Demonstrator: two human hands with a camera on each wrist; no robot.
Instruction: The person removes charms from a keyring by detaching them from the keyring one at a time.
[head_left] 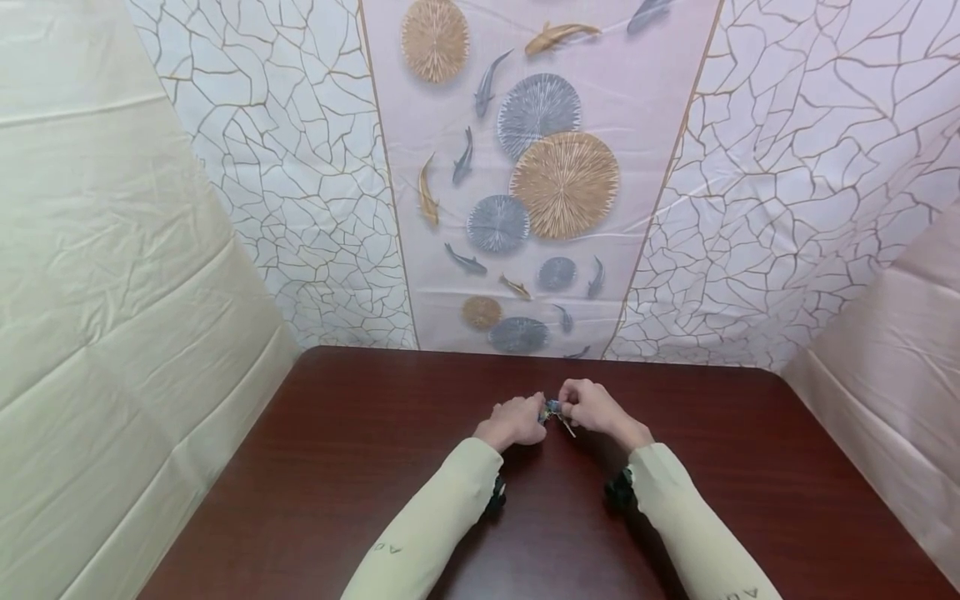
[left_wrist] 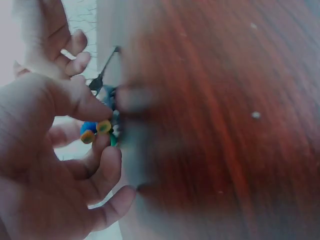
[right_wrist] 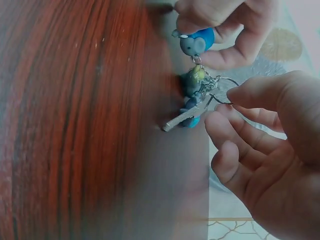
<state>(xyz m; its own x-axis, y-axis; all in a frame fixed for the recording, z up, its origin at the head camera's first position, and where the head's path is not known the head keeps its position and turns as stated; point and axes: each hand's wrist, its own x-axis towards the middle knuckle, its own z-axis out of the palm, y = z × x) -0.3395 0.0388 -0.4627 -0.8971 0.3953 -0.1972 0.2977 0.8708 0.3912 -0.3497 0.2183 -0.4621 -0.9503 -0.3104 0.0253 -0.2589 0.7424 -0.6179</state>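
A keychain with small charm figures lies between my two hands toward the table's far side. My left hand (head_left: 517, 419) pinches a blue and grey elephant figure (right_wrist: 192, 45); its blue body with yellow-orange feet (left_wrist: 103, 126) shows between thumb and fingers in the left wrist view. My right hand (head_left: 596, 408) pinches the metal split ring (right_wrist: 223, 102) between thumb and index finger, its other fingers curled loosely. A silver key (right_wrist: 182, 117) hangs from the ring, pointing down toward the table. More grey, blue and yellow charms (right_wrist: 196, 76) dangle on a short chain beside the key.
The dark reddish-brown table (head_left: 360, 467) spreads around both hands. Behind it hangs a patterned cloth (head_left: 517, 275) with fish and round shapes, and plain pale cloth (head_left: 97, 333) drapes at the sides. A dark wrist device (head_left: 619, 490) sits under the right sleeve.
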